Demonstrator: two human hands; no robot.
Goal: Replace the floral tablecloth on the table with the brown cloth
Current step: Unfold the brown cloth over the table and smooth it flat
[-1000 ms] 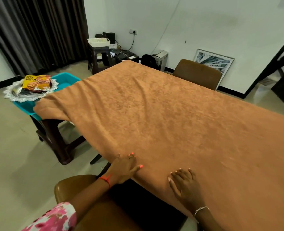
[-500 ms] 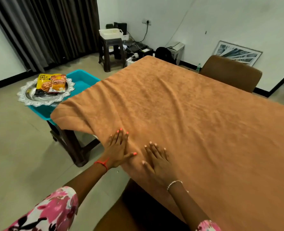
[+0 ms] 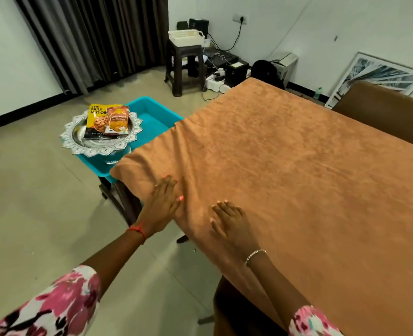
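Note:
The brown cloth (image 3: 285, 161) lies spread over the whole table, its left corner draped over a teal tub. My left hand (image 3: 160, 207) rests flat on the cloth's near left edge, fingers apart, palm down. My right hand (image 3: 232, 225) lies flat on the cloth a little to the right, fingers spread. Neither hand holds anything. The table top is hidden under the cloth. No floral tablecloth is in view.
A teal tub (image 3: 152, 117) on a dark stool holds a silver tray (image 3: 99, 139) with snack packets (image 3: 108, 120). Brown chairs stand at the far right (image 3: 384, 110) and below me (image 3: 237, 309). A stool with a white basket (image 3: 186, 37), cables and a framed picture (image 3: 380, 76) line the wall.
Both hands have slid left along the near edge of the cloth toward its left corner, staying flat. The view has shifted left with them.

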